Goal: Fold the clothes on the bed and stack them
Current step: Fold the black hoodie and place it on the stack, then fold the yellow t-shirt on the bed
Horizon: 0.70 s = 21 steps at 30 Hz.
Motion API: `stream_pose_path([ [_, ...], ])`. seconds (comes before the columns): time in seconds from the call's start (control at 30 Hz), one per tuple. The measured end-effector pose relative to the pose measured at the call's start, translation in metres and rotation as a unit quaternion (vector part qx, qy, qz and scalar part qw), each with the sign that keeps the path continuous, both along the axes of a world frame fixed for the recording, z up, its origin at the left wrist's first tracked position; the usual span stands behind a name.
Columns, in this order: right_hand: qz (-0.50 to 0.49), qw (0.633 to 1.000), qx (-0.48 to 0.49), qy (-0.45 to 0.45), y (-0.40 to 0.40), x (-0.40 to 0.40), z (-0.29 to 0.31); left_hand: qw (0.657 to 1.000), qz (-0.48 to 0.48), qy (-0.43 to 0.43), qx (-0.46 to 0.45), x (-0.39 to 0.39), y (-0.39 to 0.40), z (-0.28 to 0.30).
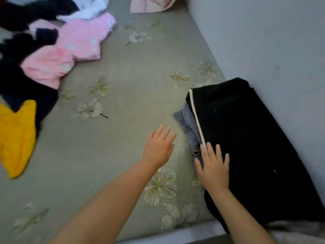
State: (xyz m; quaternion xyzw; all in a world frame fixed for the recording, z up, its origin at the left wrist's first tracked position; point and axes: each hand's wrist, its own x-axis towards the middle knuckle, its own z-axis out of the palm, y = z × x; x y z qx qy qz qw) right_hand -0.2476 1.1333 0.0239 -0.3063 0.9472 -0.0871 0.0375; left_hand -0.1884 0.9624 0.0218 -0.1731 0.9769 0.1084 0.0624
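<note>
A folded black garment [249, 138] with a white stripe lies on top of a stack by the wall at the right, and a grey folded piece [188, 125] peeks out beneath it. My right hand [213, 167] rests flat on the black garment's near left edge, fingers straight. My left hand [159, 148] hovers open over the bare bed [123, 95] just left of the stack, holding nothing. Unfolded clothes lie at the far left: a pink garment [66, 50], a yellow one [15, 138], black pieces [22, 81] and a white one [89, 7].
A grey wall [272, 41] runs along the bed's right side, right behind the stack. A pale pink item [149, 4] sits at the bed's far end. The bed's near edge [193, 233] shows at the bottom.
</note>
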Motion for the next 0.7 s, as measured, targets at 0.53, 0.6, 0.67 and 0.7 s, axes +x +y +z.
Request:
stream_pose_path([
  [0.53, 0.440, 0.894, -0.079, -0.023, -0.276, 0.301, 0.113, 0.887, 0.451, 0.016, -0.100, 0.422, -0.137, 0.125],
  [0.6, 0.449, 0.891, -0.063, -0.025, -0.299, 0.349, 0.111, 0.874, 0.477, 0.006, -0.093, 0.480, -0.151, 0.123],
  [0.67, 0.451, 0.890, -0.057, -0.027, -0.318, 0.394, 0.106, 0.864, 0.497, -0.001, -0.082, 0.534, -0.165, 0.118],
  [0.7, 0.447, 0.892, -0.054, -0.032, -0.327, 0.414, 0.103, 0.860, 0.505, -0.011, -0.079, 0.558, -0.172, 0.115],
])
